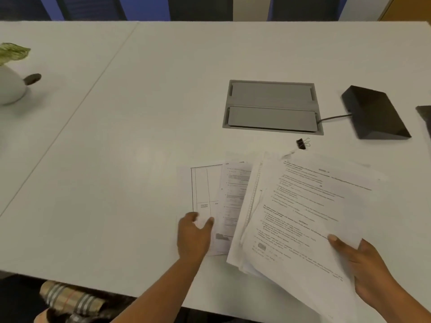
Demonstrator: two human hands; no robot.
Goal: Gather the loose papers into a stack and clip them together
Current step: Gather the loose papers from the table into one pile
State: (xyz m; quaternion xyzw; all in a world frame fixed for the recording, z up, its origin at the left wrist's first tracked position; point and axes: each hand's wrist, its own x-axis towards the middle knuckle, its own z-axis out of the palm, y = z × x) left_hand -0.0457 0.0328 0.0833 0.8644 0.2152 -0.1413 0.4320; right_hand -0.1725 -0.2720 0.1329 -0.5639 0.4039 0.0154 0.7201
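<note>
Several printed white papers lie fanned on the white table (116,159). My right hand (363,264) grips the lower right edge of a thick bundle of papers (303,217), thumb on top, the bundle tilted to the right. My left hand (193,236) rests on the lower corner of the loose sheets (205,190) that stick out to the left of the bundle, thumb and fingers pinching their edge. A small black binder clip (301,144) lies on the table just beyond the top of the papers, touched by neither hand.
A grey cable hatch (271,107) is set into the table behind the papers, with a cord running to a black wedge-shaped device (375,113) at the right. A white plant pot (11,87) stands at the far left. A checked fabric item (70,299) lies below the table's near edge.
</note>
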